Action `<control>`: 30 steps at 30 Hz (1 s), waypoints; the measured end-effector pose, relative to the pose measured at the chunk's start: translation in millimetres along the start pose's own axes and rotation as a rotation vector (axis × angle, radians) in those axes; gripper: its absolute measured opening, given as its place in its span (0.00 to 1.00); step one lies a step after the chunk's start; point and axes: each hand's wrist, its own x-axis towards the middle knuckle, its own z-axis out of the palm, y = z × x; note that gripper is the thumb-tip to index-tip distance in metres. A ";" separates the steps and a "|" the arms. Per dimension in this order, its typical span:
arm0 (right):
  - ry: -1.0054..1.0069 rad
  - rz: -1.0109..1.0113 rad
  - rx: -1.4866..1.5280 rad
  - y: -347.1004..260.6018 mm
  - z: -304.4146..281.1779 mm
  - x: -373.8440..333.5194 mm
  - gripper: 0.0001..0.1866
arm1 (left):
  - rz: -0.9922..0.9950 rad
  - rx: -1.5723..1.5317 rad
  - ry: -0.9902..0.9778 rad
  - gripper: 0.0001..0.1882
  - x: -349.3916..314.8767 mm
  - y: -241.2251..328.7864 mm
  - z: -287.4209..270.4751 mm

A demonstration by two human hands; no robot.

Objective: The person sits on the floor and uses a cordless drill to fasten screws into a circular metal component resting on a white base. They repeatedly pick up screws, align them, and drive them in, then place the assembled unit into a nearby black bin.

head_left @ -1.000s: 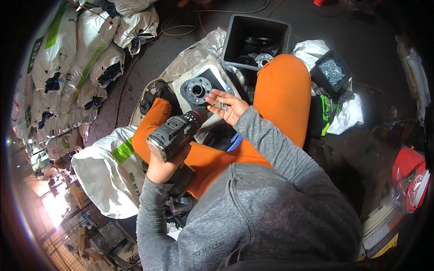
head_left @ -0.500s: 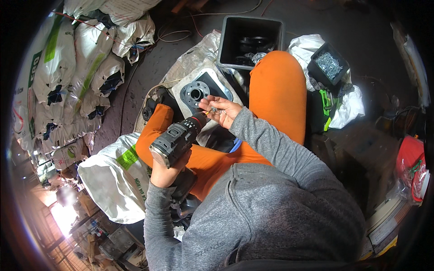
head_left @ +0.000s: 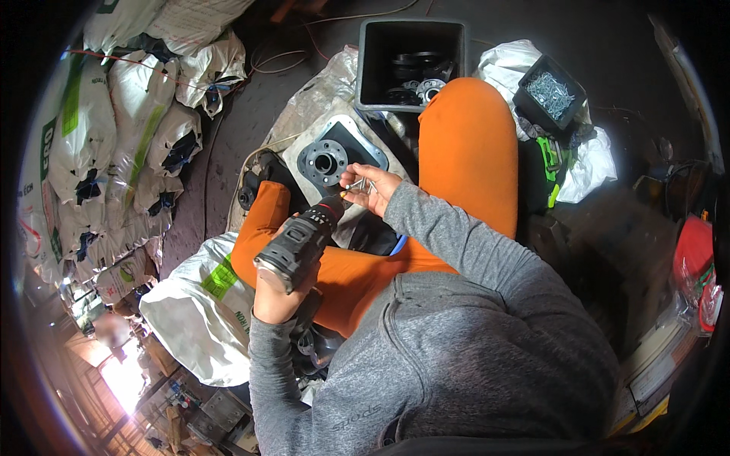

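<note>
Far left, a stack of white sacks (head_left: 114, 144) lay piled w/ dark patches and green print; contents hidden. A white bag (head_left: 199, 315) w/ green markings sat by the person's left knee, closed over, can't tell what's in it. The left hand (head_left: 277, 296) was clenched round the grip of a black drill (head_left: 300, 243), nose pointing up toward the right hand. Just above the nose sat a grey metal plate (head_left: 328, 158) w/ a round flange and centre hole, resting on a pale sheet on the floor. The right hand (head_left: 371, 190) was cupped, fingers pinching a few small silver screws (head_left: 357, 185) right at the drill tip. Behind the plate stood a black bin (head_left: 372, 72), open top, holding dark ring-shaped parts and a couple of silvery flanges. Right of the orange-clad knee, a small black tray (head_left: 549, 93) on white plastic was filled w/ loose silver screws. Far right, a red container (head_left: 696, 258), contents unclear
</note>
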 end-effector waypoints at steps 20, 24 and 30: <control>-0.131 -0.093 -0.374 -11.6 8.7 3.3 0.19 | -0.484 -0.432 0.055 0.11 12.0 -24.2 -12.0; -0.138 -0.056 -0.353 -7.8 -1.3 8.7 0.19 | -0.484 -0.440 0.082 0.11 12.4 -26.3 -17.0; 0.300 -0.235 -0.417 -5.7 -14.4 24.0 0.16 | -0.511 -0.266 0.013 0.11 30.2 -40.2 -23.7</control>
